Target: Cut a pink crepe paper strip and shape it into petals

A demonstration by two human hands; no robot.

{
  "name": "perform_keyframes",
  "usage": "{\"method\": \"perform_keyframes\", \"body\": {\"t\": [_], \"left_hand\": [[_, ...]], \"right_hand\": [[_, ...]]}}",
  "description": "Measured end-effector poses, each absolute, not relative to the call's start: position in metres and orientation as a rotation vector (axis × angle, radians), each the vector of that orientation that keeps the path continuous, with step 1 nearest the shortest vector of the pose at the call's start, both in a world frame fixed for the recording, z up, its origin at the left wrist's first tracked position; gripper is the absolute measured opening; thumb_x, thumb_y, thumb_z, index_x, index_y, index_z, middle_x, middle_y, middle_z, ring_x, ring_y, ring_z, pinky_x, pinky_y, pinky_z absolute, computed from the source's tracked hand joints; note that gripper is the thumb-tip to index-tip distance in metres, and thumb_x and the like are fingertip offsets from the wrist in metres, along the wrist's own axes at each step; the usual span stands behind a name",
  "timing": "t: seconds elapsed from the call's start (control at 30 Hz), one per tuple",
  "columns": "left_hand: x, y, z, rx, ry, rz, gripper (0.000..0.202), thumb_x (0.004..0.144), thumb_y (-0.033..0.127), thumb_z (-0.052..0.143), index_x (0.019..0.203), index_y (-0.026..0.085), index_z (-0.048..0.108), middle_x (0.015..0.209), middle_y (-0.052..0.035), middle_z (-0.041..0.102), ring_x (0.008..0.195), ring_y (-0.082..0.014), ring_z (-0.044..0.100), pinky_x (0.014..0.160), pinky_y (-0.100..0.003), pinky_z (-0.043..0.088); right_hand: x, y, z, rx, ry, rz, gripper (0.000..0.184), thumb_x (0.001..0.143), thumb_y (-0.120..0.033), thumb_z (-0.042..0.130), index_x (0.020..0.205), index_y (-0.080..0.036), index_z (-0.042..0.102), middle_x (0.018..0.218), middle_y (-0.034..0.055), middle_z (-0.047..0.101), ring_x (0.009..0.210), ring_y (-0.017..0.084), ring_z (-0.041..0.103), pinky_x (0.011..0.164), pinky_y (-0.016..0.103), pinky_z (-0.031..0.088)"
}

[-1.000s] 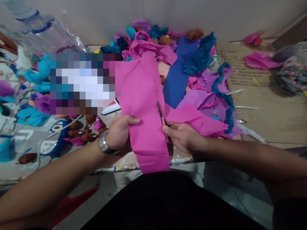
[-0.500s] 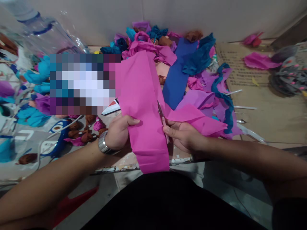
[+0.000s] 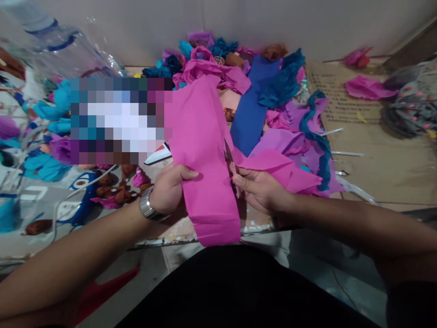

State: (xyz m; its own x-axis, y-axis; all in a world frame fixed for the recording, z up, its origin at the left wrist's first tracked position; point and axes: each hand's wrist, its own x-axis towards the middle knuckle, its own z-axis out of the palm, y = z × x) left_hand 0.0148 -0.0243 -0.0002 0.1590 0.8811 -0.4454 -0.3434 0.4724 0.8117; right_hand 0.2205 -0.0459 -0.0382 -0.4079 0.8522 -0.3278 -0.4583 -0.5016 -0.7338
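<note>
Room: over front right of cardboard (image 3: 389, 177) | In the way there: strips (image 3: 347, 153) jutting across its left side, dark bundle (image 3: 409, 111) behind | Centre: pink sheet (image 3: 201, 132) fills the gap between left grip (image 3: 170, 187) and right grip (image 3: 262, 189) | Behind: paper heap (image 3: 278, 142), then wall (image 3: 307, 27) | Left: cable (image 3: 85, 185), petals (image 3: 48, 167); bottle (image 3: 64, 50) at rear

The left hand (image 3: 169, 189) is pinching a pink paper sheet (image 3: 205, 132) by its left edge, and a wristwatch (image 3: 146, 203) is circling that wrist. The right hand (image 3: 261, 189) is gripping scissors (image 3: 232, 167), whose blades are pointing away from the body near the sheet's right edge. Beyond, a dark-blue strip (image 3: 251, 109) is lying among crumpled scraps. A clear plastic bottle (image 3: 73, 52) is occupying the far left; cardboard (image 3: 375, 159) is covering the right.
</note>
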Motion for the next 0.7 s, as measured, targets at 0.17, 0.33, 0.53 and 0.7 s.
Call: {"method": "perform_keyframes", "body": {"t": [0.17, 0.33, 0.53, 0.7], "left_hand": [[0.0148, -0.0250, -0.0012, 0.604, 1.110, 0.970, 0.024, 0.060, 0.017, 0.073, 0.083, 0.018, 0.076, 0.087, -0.0077, 0.078, 0.083, -0.0286, 0.074, 0.080, -0.042, 0.065], [0.0164, -0.0259, 0.0014, 0.599, 1.122, 0.987, 0.027, 0.058, 0.017, 0.074, 0.085, 0.017, 0.077, 0.086, -0.0085, 0.077, 0.076, -0.0258, 0.072, 0.073, -0.039, 0.066], [0.0162, -0.0260, 0.0007, 0.587, 1.114, 0.983, 0.030, 0.059, 0.017, 0.074, 0.089, 0.017, 0.076, 0.089, -0.0086, 0.078, 0.081, -0.0286, 0.074, 0.080, -0.044, 0.066], [0.0156, -0.0275, -0.0015, 0.588, 1.122, 0.989, 0.025, 0.059, 0.017, 0.076, 0.084, 0.019, 0.075, 0.086, -0.0070, 0.077, 0.086, -0.0304, 0.074, 0.085, -0.046, 0.065]], "right_hand": [[0.2206, -0.0451, -0.0371, -0.882, -0.696, 2.003, 0.039, 0.070, -0.042, 0.097, 0.100, -0.023, 0.081, 0.074, -0.0061, 0.063, 0.066, 0.007, 0.047, 0.065, 0.024, 0.042], [0.2215, -0.0456, -0.0408, -0.908, -0.722, 1.996, 0.037, 0.073, -0.041, 0.094, 0.104, -0.025, 0.081, 0.077, -0.0055, 0.062, 0.069, 0.009, 0.045, 0.070, 0.026, 0.043], [0.2211, -0.0450, -0.0400, -0.918, -0.712, 2.002, 0.035, 0.074, -0.037, 0.094, 0.104, -0.023, 0.081, 0.081, -0.0043, 0.065, 0.070, 0.009, 0.047, 0.069, 0.025, 0.044], [0.2195, -0.0438, -0.0363, -0.899, -0.695, 2.003, 0.035, 0.074, -0.034, 0.095, 0.104, -0.023, 0.081, 0.076, -0.0054, 0.064, 0.064, 0.008, 0.045, 0.061, 0.023, 0.043]]}}
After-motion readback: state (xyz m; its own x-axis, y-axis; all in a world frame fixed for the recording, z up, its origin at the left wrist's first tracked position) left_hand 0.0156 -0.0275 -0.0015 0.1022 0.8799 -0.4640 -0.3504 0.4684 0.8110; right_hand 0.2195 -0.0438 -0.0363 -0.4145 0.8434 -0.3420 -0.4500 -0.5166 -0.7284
